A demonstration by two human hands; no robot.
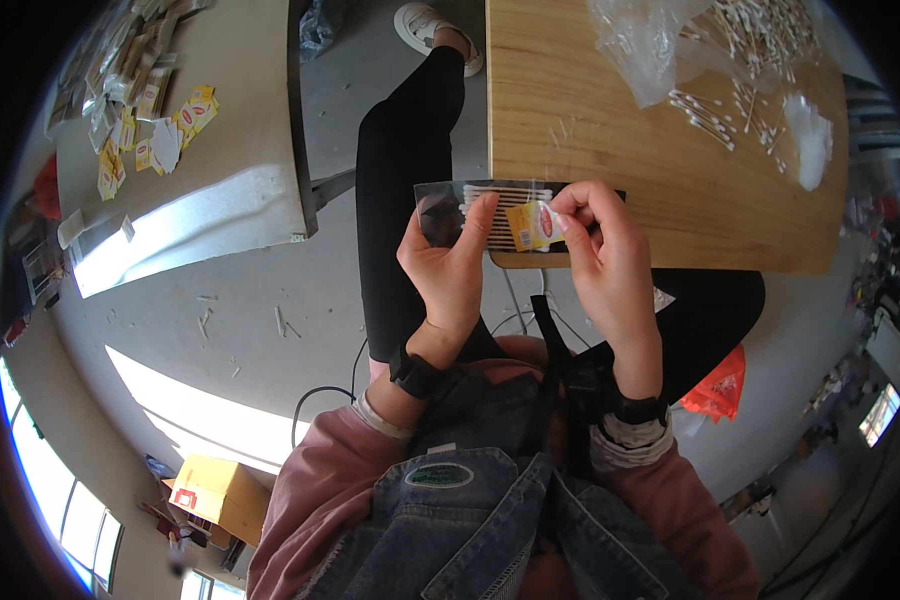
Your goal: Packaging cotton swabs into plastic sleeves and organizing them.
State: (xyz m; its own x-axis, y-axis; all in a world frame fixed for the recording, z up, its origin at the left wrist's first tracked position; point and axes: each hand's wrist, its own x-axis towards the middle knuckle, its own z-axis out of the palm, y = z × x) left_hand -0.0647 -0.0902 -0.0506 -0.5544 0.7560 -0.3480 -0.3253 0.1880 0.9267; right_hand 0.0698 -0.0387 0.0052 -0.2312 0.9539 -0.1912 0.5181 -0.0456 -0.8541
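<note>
Above my lap, a clear plastic bag [438, 212] is stretched sideways between both hands. Cotton swabs [505, 203] lie in a flat row at it, their white tips showing at the left end. My left hand [448, 270] grips the bag's left part, thumb on top beside the swabs. With thumb and fingers pinched, my right hand [610, 250] holds a small yellow and white label card [522, 230] over the right part of the swabs. Whether the card lies inside or on top of the plastic, I cannot tell.
A wooden table [670, 200] on the right carries loose cotton swabs [760, 40] and a crumpled plastic bag [640, 45]. On the left table [230, 120] lie more yellow cards [198, 110] and packed bundles [120, 60]. A cardboard box [225, 495] and a red bag [718, 388] are on the floor.
</note>
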